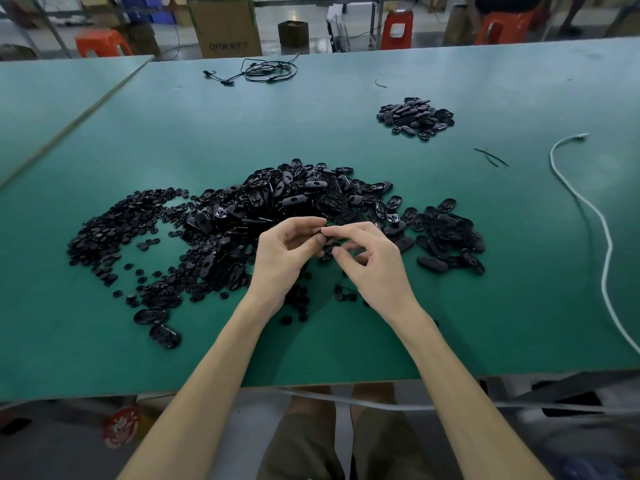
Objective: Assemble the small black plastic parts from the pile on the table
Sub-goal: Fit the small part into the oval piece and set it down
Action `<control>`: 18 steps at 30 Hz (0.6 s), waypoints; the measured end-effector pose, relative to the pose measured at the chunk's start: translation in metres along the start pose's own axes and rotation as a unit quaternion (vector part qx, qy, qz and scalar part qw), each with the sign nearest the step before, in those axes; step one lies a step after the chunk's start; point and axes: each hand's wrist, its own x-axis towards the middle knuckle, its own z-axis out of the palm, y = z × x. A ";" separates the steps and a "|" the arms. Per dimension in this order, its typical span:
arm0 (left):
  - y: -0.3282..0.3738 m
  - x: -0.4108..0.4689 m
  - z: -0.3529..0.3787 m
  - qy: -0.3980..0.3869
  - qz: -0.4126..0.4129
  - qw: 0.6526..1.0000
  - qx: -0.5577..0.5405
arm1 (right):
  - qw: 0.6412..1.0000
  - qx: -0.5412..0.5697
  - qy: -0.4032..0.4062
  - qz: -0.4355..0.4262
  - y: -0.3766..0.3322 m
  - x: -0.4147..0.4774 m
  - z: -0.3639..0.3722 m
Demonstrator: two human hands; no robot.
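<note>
Blk cable tangle [269,71] far edge; white cable [608,239] rt (curving); cardboard box [225,27] beyond.

My table [346,133] is plain teal green. The pile [277,199] is glossy black, like the part [318,231] I hold and the far pile [415,116]. Cable [604,233] white, stools [102,43] orange, box [225,26] brown, my shorts [301,445] olive.
</note>
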 end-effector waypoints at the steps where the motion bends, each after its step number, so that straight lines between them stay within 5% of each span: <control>1: 0.000 0.000 0.000 0.002 -0.002 1.000 -0.001 | 1.000 0.002 0.001 -0.003 0.000 0.000 0.000; 18: 0.004 -0.003 0.004 -0.040 0.004 0.998 0.044 | 0.996 0.061 0.053 0.035 0.000 0.001 -0.003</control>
